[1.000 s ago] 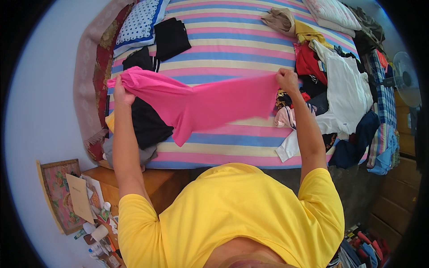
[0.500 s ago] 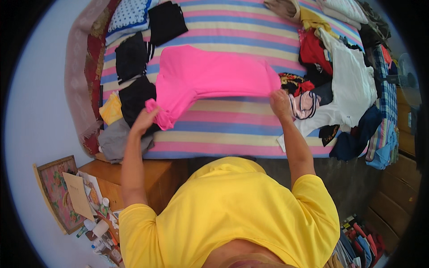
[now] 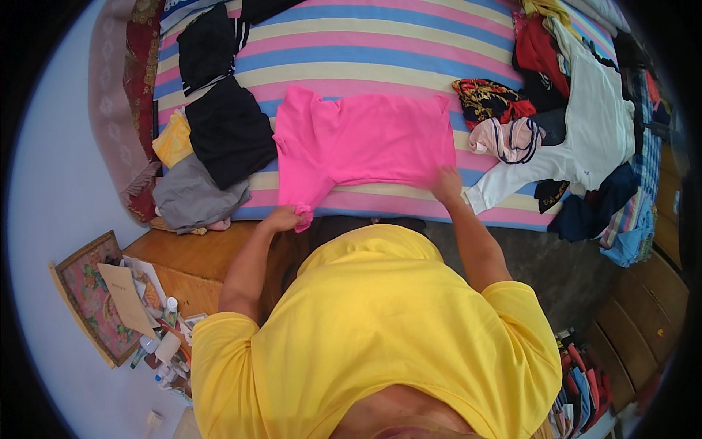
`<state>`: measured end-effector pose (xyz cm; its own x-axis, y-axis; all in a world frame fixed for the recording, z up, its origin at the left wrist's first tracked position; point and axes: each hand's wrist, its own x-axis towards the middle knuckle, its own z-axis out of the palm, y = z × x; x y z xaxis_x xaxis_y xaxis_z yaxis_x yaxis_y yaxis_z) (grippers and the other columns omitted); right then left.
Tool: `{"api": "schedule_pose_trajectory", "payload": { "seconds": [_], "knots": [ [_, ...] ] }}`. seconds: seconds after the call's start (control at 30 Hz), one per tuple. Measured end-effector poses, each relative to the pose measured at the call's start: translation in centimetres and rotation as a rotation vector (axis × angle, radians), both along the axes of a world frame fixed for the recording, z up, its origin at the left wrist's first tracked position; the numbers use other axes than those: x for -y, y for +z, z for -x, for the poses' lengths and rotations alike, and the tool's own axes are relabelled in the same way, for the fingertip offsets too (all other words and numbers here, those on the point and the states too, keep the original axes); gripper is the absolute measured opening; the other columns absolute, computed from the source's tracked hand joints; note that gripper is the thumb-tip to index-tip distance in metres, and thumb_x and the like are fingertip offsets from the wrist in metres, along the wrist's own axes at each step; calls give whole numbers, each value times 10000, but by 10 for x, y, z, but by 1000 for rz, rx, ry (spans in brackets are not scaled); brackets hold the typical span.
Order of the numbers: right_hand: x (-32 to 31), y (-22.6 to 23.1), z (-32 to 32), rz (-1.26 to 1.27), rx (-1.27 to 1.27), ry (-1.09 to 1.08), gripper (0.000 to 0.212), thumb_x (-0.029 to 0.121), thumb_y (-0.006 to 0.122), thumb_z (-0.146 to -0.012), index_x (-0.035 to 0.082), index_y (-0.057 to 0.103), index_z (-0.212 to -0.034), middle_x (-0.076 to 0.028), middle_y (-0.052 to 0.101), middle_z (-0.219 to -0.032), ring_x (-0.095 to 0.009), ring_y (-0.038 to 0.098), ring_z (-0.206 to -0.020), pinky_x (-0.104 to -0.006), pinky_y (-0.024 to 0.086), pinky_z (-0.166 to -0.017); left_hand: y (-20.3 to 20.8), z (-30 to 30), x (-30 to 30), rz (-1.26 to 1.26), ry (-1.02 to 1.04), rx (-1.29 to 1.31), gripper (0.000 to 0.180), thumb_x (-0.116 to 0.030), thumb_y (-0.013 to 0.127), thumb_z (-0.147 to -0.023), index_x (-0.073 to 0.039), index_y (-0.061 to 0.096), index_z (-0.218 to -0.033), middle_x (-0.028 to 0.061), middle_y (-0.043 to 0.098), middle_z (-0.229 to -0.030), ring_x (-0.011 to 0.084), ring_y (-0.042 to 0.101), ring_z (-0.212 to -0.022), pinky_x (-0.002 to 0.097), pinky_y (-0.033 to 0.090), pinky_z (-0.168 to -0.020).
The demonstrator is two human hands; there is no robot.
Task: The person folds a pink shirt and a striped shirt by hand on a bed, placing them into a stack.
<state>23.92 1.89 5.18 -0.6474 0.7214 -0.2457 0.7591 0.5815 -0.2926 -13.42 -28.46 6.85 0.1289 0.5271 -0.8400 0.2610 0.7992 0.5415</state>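
A bright pink shirt (image 3: 387,139) is spread over the near middle of a striped bed sheet (image 3: 365,56), with some creases near its upper left. My left hand (image 3: 282,218) grips a bunched end of the shirt's sleeve at the bed's front edge. At the shirt's lower right corner, my right hand (image 3: 447,186) is closed on the hem; its fingers are slightly blurred. Left of the shirt lies a folded black garment (image 3: 230,135), close against the pink cloth.
Grey (image 3: 197,194) and yellow (image 3: 172,139) clothes lie at the bed's left. On the right are a white long-sleeved shirt (image 3: 596,117), a pale pink garment (image 3: 504,139) and a red cloth (image 3: 540,58). A wooden cabinet (image 3: 197,252) stands at the near left, beside a framed picture (image 3: 88,293).
Both hands have come down and nearer to me, drawing the pink shirt along. The shirt, held up before, now lies flatter on the sheet. The view has shifted somewhat.
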Motion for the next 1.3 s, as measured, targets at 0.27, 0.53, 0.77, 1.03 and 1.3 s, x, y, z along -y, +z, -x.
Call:
{"api": "schedule_pose_trajectory", "payload": {
  "seconds": [0.27, 0.53, 0.77, 1.03, 1.3],
  "knots": [
    [64, 81, 168, 1003, -703, 58, 640, 320, 712, -701, 93, 444, -1236, -146, 587, -1044, -249, 538, -1007, -372, 427, -847, 89, -56, -135, -177, 507, 238, 135, -189, 523, -879, -70, 574, -917, -15, 594, -825, 93, 554, -768, 240, 449, -666],
    [63, 120, 195, 1134, -448, 8, 170, 170, 655, -722, 67, 610, -849, -95, 629, -846, -233, 600, -820, -362, 456, -695, 79, 23, -129, -41, 1215, 165, 562, -476, 533, -820, -104, 443, -1230, 109, 520, -1161, 214, 486, -1066, 372, 422, -814],
    [90, 163, 186, 803, -589, 636, 217, 145, 660, -691, 81, 644, -898, -83, 597, -1038, -276, 548, -989, -373, 449, -824, -4, 73, -163, 224, 1355, 482, 776, -655, 538, -729, -79, 441, -1240, 115, 502, -1204, 270, 478, -1108, 455, 389, -904],
    [101, 183, 184, 887, -497, 596, 289, 129, 658, -701, 79, 629, -984, -100, 606, -1000, -291, 551, -969, -394, 455, -818, -105, 117, -176, -132, 1161, -273, 242, -226, 582, -794, -46, 604, -955, 102, 636, -902, 249, 611, -794, 345, 495, -669],
    [122, 124, 181, 761, -701, 375, 290, 109, 619, -752, 102, 605, -1041, -121, 587, -1006, -307, 553, -936, -359, 449, -797, -35, 130, -95, -265, 748, -1020, 201, -247, 569, -771, -107, 608, -911, 156, 628, -876, 360, 590, -848, 404, 453, -741]
  ]
}}
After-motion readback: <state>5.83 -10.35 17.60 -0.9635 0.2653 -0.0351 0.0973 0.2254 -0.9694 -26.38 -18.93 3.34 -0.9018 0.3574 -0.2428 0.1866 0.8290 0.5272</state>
